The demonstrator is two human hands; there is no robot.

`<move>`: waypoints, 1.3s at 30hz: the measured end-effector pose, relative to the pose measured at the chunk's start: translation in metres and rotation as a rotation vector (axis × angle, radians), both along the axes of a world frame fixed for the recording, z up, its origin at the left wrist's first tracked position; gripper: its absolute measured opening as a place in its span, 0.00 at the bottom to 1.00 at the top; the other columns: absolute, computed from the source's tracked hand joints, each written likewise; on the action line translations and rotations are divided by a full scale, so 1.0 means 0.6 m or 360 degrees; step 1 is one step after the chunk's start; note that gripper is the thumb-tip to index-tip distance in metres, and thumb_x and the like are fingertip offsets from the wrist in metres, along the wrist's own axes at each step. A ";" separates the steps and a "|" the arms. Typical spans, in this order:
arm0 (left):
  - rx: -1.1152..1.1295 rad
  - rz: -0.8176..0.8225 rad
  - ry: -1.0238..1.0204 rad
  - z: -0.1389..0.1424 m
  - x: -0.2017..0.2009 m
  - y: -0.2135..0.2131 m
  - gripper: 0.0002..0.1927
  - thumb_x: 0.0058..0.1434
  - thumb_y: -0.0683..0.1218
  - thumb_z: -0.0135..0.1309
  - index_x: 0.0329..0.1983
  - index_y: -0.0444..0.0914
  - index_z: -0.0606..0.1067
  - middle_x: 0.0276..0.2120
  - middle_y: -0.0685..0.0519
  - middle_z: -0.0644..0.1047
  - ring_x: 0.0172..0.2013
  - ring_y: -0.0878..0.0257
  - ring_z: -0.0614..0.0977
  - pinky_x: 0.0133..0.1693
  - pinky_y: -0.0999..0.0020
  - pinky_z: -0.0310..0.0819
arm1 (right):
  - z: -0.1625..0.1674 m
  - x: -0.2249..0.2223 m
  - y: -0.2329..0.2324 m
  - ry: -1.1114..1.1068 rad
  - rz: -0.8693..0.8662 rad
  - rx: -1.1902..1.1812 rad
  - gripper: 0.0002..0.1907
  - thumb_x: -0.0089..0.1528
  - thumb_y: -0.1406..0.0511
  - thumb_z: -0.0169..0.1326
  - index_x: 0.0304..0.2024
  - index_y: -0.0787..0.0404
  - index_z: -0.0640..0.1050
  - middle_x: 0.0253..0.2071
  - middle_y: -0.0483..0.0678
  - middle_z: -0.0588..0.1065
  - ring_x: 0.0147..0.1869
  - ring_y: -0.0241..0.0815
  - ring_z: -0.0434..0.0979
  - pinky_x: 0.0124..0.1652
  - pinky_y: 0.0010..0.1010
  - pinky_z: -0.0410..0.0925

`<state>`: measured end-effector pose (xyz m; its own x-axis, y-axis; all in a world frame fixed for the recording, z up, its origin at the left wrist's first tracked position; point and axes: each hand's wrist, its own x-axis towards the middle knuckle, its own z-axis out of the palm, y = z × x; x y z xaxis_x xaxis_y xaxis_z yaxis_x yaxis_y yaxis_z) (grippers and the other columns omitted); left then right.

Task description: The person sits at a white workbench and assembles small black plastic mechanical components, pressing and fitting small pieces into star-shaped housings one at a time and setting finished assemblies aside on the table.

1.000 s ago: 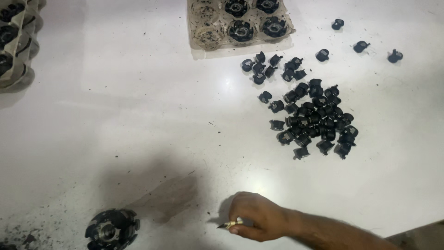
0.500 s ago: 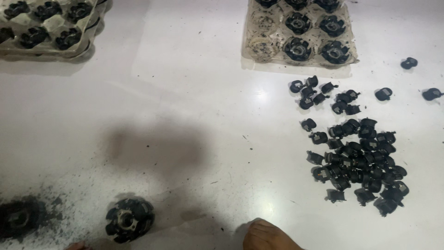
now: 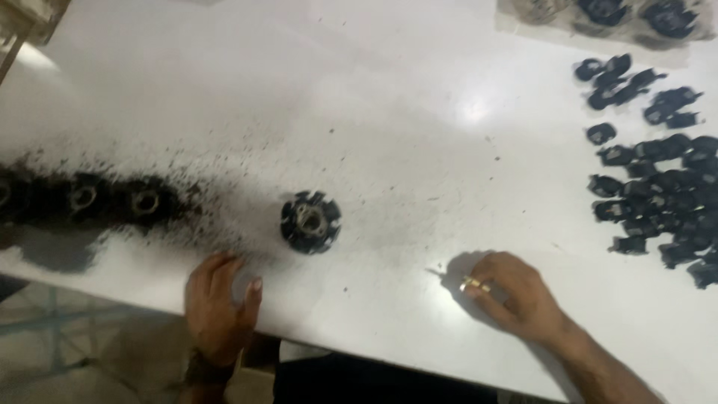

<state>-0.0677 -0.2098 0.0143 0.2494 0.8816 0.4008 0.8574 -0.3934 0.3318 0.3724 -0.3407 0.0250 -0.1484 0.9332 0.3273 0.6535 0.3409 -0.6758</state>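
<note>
Black finned wheel [image 3: 310, 222] lies untouched at twelve o'clock of the flat, empty left hand [image 3: 218, 303]; the right hand [image 3: 514, 294] curls, its contents hidden.

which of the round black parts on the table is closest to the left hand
The lone round black part in the middle of the table, just above the left hand. The others sit in a row in the black dust at the far left edge.

Bare arms, gold ring [image 3: 474, 284] on rt hand [image 3: 516, 295]
</note>
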 end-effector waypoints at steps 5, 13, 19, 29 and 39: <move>0.0280 -0.0298 -0.0813 0.054 -0.004 -0.011 0.22 0.72 0.54 0.51 0.60 0.35 0.70 0.63 0.43 0.73 0.66 0.50 0.74 0.63 0.56 0.74 | -0.003 -0.037 -0.064 -0.0137 -0.0249 0.0010 0.06 0.60 0.63 0.60 0.37 0.58 0.77 0.36 0.48 0.81 0.41 0.41 0.83 0.40 0.33 0.76; 0.0285 -0.0691 0.0171 0.182 0.123 0.030 0.52 0.46 0.66 0.68 0.67 0.35 0.62 0.64 0.32 0.66 0.63 0.39 0.67 0.59 0.36 0.66 | -0.007 -0.180 -0.122 0.0384 -0.0662 -0.0081 0.04 0.62 0.66 0.58 0.38 0.59 0.77 0.40 0.50 0.81 0.42 0.42 0.84 0.39 0.32 0.78; -0.0401 -0.0955 0.0489 0.211 0.160 0.085 0.52 0.52 0.58 0.68 0.76 0.42 0.56 0.63 0.43 0.69 0.62 0.47 0.70 0.62 0.48 0.64 | 0.042 -0.197 -0.129 0.0191 -0.0788 0.0141 0.06 0.61 0.71 0.60 0.39 0.63 0.75 0.44 0.52 0.78 0.51 0.45 0.81 0.48 0.33 0.73; -0.0401 -0.1249 -0.0127 0.089 0.235 -0.131 0.54 0.52 0.59 0.71 0.75 0.37 0.56 0.63 0.42 0.70 0.63 0.47 0.70 0.64 0.48 0.64 | -0.007 -0.193 -0.161 0.0539 -0.1088 0.0133 0.12 0.66 0.73 0.58 0.50 0.64 0.71 0.48 0.51 0.74 0.59 0.42 0.76 0.64 0.38 0.67; -0.0070 -0.1518 -0.0076 0.103 0.234 -0.133 0.17 0.61 0.45 0.63 0.53 0.41 0.75 0.65 0.44 0.68 0.68 0.47 0.68 0.65 0.47 0.65 | 0.007 -0.212 -0.163 0.0842 -0.0967 0.0052 0.11 0.65 0.74 0.58 0.42 0.60 0.67 0.48 0.48 0.70 0.62 0.44 0.74 0.63 0.39 0.68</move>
<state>0.0726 -0.2898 0.0761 0.8548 0.3297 0.4008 0.1670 -0.9059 0.3891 0.2452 -0.4387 0.0295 0.5642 0.7899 0.2405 0.3270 0.0537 -0.9435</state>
